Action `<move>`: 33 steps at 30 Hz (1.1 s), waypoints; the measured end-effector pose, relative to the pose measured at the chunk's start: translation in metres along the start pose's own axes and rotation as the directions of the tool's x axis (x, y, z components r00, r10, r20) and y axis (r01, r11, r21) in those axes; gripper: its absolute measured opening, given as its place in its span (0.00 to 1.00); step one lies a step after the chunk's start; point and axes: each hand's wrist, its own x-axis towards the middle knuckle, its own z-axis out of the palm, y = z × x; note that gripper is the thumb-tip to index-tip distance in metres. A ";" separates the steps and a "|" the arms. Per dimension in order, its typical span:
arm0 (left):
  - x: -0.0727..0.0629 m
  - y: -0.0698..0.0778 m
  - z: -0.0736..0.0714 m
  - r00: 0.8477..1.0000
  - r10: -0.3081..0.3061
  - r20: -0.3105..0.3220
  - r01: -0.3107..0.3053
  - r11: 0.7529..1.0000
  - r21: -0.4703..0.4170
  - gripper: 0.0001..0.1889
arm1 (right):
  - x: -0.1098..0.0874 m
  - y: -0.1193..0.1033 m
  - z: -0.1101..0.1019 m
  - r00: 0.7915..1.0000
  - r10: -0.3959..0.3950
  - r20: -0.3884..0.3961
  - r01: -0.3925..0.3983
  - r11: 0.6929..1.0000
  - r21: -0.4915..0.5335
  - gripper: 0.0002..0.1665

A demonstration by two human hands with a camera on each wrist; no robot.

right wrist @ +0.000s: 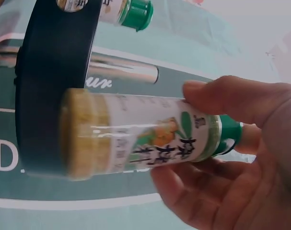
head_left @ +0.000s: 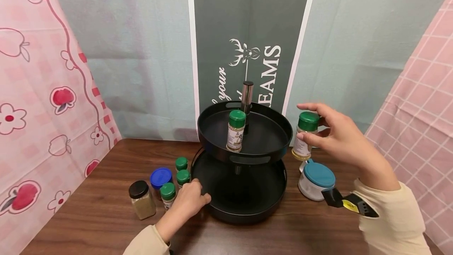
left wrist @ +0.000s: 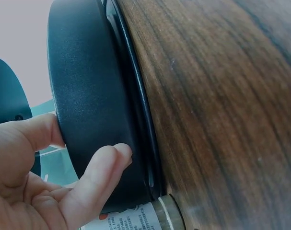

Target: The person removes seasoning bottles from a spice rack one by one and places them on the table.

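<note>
My right hand (head_left: 339, 135) holds a green-lidded spice jar (head_left: 302, 145) in the air, just right of the upper tier. In the right wrist view the jar (right wrist: 145, 134) has a printed label and yellowish contents at its base. A black two-tier tray (head_left: 244, 217) stands on the table, with a metal post at its centre. My left hand (head_left: 189, 200) pinches the lower tier's rim at its left side; in the left wrist view, fingers (left wrist: 104, 165) lie against the black outer wall (left wrist: 92, 72). Another green-lidded spice jar (head_left: 235, 137) stands on the upper tier.
Left of the tray stand several green-lidded jars (head_left: 168, 192), a blue-lidded container (head_left: 161, 177) and a black-lidded jar (head_left: 142, 204). A teal-lidded container (head_left: 316, 180) sits at the right, below my right hand. Patterned cloths hang around the wooden table (head_left: 106, 192).
</note>
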 end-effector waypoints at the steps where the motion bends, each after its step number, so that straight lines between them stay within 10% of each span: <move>1: 0.000 0.000 0.000 1.000 0.000 0.000 0.000 1.000 -0.001 0.18 | -0.001 0.002 -0.001 1.000 0.006 0.019 -0.006 1.000 -0.013 0.35; 18: -0.001 0.003 -0.004 1.000 0.006 0.020 -0.007 1.000 0.028 0.15 | -0.020 0.028 0.001 0.934 0.107 0.340 -0.080 0.993 -0.091 0.25; 33: -0.002 0.002 -0.007 0.999 0.012 0.031 -0.012 1.000 0.019 0.14 | -0.037 0.054 0.021 0.889 0.182 0.419 -0.129 0.980 -0.152 0.25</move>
